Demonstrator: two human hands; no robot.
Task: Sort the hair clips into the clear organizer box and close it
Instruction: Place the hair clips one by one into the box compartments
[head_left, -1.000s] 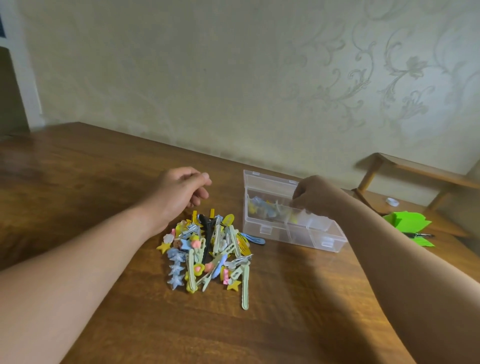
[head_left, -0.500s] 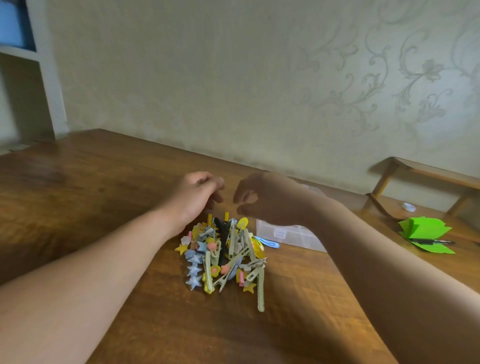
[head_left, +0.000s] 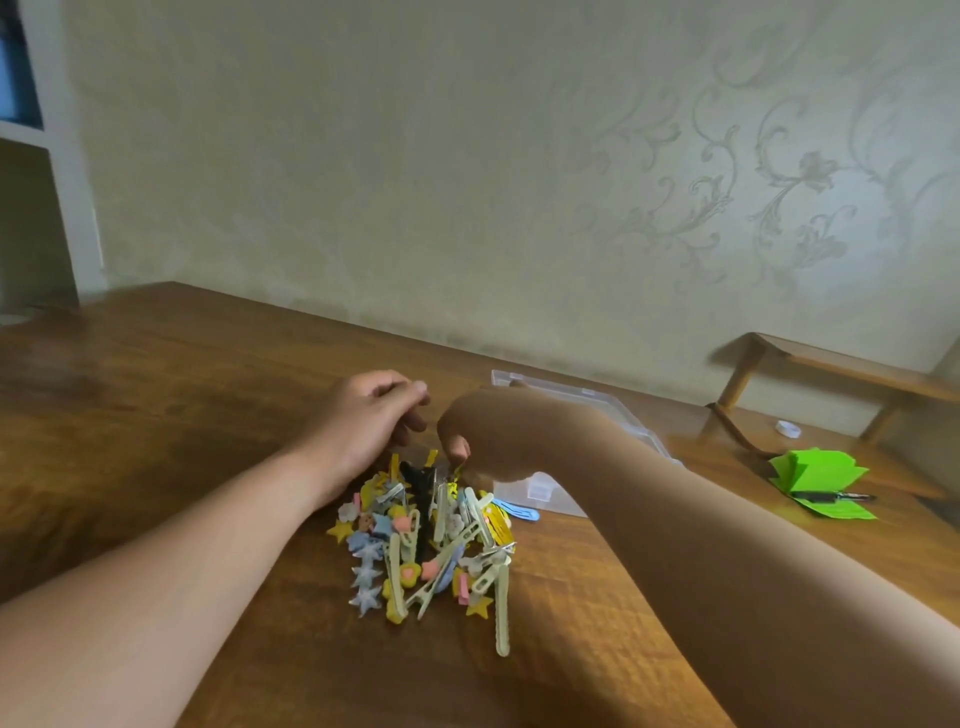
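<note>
**Right hand back at the pile for another clip**

A second ago the right hand (head_left: 498, 441) was over the clear organizer box (head_left: 540, 491); it has since swung back to the pile of hair clips (head_left: 431, 540) on the counter (head_left: 156, 415). Its fingertips (head_left: 460, 452) are now pinched together at the far edge of the pile, apparently closing on a yellow clip (head_left: 456, 480), though I cannot tell whether the clip is truly gripped or only touched. That suggests one clip has been dropped off and the next pick is starting, with most of the sorting left to do.

The left hand (head_left: 369, 421) hovers just behind the pile, loosely curled, fingers bent under; it seems to hold nothing, but its palm side is hidden.

The box sits just right of the pile, lid standing open behind it. The right forearm covers most of it, so its compartments and contents cannot be seen. A blue clip (head_left: 517, 510) lies between pile and box. Further right, green paper (head_left: 821, 475) with a pen (head_left: 831, 497) on it sits well apart
</note>
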